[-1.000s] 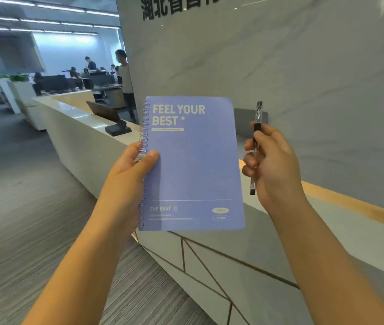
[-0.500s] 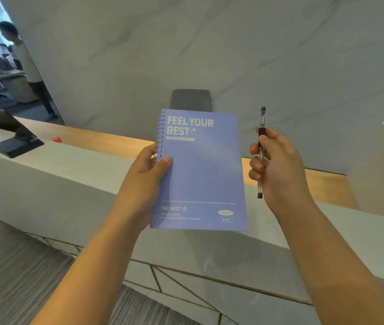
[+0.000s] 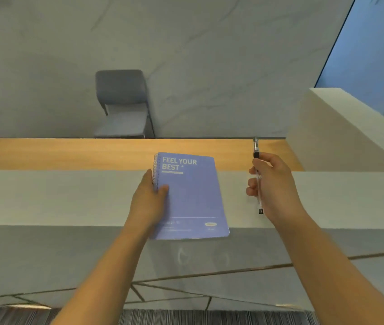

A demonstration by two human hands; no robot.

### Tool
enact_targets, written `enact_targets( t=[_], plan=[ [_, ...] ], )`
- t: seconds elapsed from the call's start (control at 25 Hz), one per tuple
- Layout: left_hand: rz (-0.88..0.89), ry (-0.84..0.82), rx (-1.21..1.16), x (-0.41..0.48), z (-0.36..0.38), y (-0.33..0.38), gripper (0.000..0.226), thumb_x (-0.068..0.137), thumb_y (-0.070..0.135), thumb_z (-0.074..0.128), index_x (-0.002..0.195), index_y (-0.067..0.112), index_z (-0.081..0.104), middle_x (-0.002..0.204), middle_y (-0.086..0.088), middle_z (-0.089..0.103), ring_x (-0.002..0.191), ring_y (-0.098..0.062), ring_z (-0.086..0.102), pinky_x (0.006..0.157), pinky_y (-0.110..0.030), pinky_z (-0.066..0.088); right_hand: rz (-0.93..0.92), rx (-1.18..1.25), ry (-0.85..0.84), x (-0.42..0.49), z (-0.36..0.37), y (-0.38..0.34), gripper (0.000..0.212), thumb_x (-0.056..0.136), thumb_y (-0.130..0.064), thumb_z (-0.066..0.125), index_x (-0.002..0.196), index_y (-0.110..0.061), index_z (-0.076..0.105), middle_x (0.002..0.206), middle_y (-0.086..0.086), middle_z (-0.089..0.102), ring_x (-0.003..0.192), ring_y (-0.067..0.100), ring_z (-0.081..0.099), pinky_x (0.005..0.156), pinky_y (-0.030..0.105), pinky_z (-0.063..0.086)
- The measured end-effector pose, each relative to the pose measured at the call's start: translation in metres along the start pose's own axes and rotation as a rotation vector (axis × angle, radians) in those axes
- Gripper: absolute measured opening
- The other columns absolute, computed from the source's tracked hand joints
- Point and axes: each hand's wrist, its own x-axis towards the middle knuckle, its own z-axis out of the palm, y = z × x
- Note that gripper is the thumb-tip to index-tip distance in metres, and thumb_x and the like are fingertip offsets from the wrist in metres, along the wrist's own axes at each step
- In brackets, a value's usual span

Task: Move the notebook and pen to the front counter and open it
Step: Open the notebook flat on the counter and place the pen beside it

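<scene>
The left hand's fingers [image 3: 161, 190] are clamped on the spiral edge of the notebook [image 3: 192, 198], thumb on the purple cover and the other fingers hidden beneath it. The right hand's fingers [image 3: 253, 184] are curled tight round the pen [image 3: 257, 177], which stands nearly upright in the fist with both ends showing.

Outward from there, the left hand [image 3: 148, 202] holds the closed notebook over the grey top of the desk [image 3: 69, 198], its far end reaching toward the wooden ledge [image 3: 69, 153] behind and its near edge jutting just past the front lip. Whether it already rests on the surface or hangs just above it, I cannot tell. The right hand [image 3: 273, 186] keeps the pen in the air to the right of the notebook, apart from it.

So the carrying looks nearly finished. Left to do, as I judge it: release the notebook fully onto the desk, lay the pen down, and lift the cover open.
</scene>
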Motion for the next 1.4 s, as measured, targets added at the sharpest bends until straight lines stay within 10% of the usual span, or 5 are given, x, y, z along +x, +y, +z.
enact_targets(
  t=[0.2,0.48,0.92,1.12,1.4],
  plan=[
    [0.09,0.105,0.663,-0.001,0.011,-0.002,0.058,0.091,0.014,0.039,0.147,0.024,0.028,0.139,-0.019,0.045,0.12,-0.04,0.04,0.091,-0.039,0.03,-0.136,-0.806,0.12,0.023,-0.018,0.021,0.026,0.09,-0.023,0.046,0.109,-0.015,0.061,0.087,0.006,0.066,0.069,0.022,0.059,0.058,0.031,0.045],
    [0.214,0.047,0.715,-0.003,0.022,0.01,0.05,0.092,0.011,0.039,0.138,0.027,0.046,0.155,-0.004,0.032,0.137,-0.032,0.028,0.106,-0.04,0.027,-0.242,-1.249,0.109,0.035,-0.02,0.031,0.025,0.091,-0.014,0.04,0.093,0.0,0.06,0.097,0.018,0.06,0.069,0.028,0.046,0.049,0.03,0.025],
    [0.185,-0.134,0.996,-0.041,0.06,0.057,0.063,0.091,0.052,0.034,0.143,0.016,0.034,0.156,-0.007,0.027,0.139,-0.032,0.029,0.095,-0.038,0.039,-0.34,-1.163,0.157,0.01,-0.013,0.017,0.04,0.093,-0.037,0.04,0.112,-0.009,0.06,0.114,0.013,0.056,0.084,0.031,0.055,0.066,0.032,0.039],
    [0.05,-0.233,1.198,-0.021,0.094,0.075,0.037,0.087,0.031,0.05,0.115,0.009,0.06,0.116,-0.01,0.057,0.113,-0.032,0.051,0.07,-0.036,0.044,-0.402,-0.895,0.084,-0.003,0.004,0.016,0.032,0.092,-0.033,0.043,0.111,-0.018,0.063,0.101,0.007,0.064,0.09,0.023,0.057,0.076,0.033,0.043],
    [0.076,-0.298,1.264,-0.01,0.095,0.075,0.031,0.084,0.018,0.053,0.114,0.012,0.061,0.119,-0.009,0.061,0.113,-0.03,0.054,0.092,-0.036,0.048,-0.37,-0.851,0.07,-0.003,-0.002,0.017,0.032,0.092,-0.034,0.043,0.112,-0.019,0.063,0.099,0.003,0.062,0.09,0.02,0.056,0.074,0.03,0.041]
  ],
)
